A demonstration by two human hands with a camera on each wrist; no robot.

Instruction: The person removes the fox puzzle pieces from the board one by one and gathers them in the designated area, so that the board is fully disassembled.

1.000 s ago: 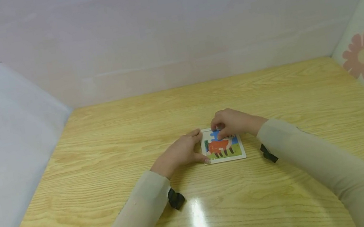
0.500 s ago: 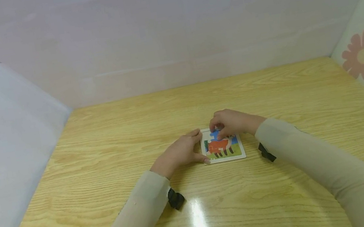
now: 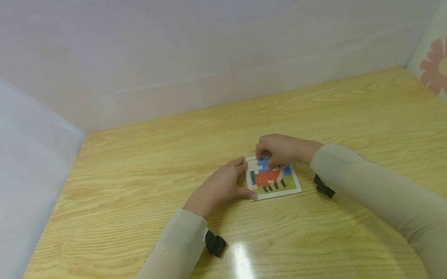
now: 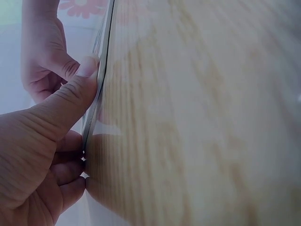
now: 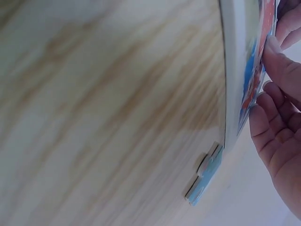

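A square jigsaw puzzle board with a white frame lies on the table, showing a red-orange animal on green ground. My left hand holds the board's left side, thumb at the near corner and fingertips at the far one. In the left wrist view this thumb presses the frame's edge. Over the board's upper part, my right hand pinches a blue puzzle piece between thumb and curled fingers, covering part of the picture. In the right wrist view the thumb touches the picture's surface.
A loose light-blue puzzle piece lies on the table beside the board; my right hand hides it from the head view. The wooden table meets a pale cloth backdrop at the back, with printed cloth on both sides.
My right hand has shifted slightly left over the board, its fingers keeping their pinch. The left hand stays on the board's edge.
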